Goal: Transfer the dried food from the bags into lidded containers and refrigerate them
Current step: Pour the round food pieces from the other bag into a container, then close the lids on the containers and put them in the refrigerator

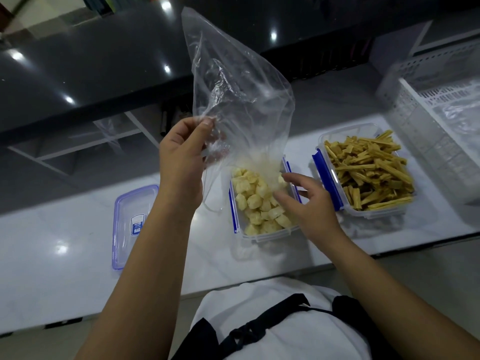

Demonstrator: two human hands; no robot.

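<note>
The left hand (181, 152) pinches one edge of a clear plastic bag (233, 87) between thumb and fingers and holds it raised, its closed end up and its mouth hanging down into the container (262, 237) below. The right hand (306, 201) reaches to the bag's lower end at the container's right rim; its fingers are loosely bent and touch the crinkled plastic there, though whether they actually pinch it cannot be told.

That clear container, with blue latch flaps on its sides, stands on the pale countertop (65, 268) and is filled with pale yellow dried chunks (257, 203). The bag itself looks nearly empty, with only a whitish haze near its mouth.

Just to the right, apart from the first, stands a second clear container (330, 175) with blue latches, heaped with tan dried sticks (368, 172) that rise above its rim. To the left of the left forearm lies a clear lid (127, 224) with a blue rim, flat on the countertop. At the far right stands a white perforated basket (428, 100) with some clear plastic inside.
</note>
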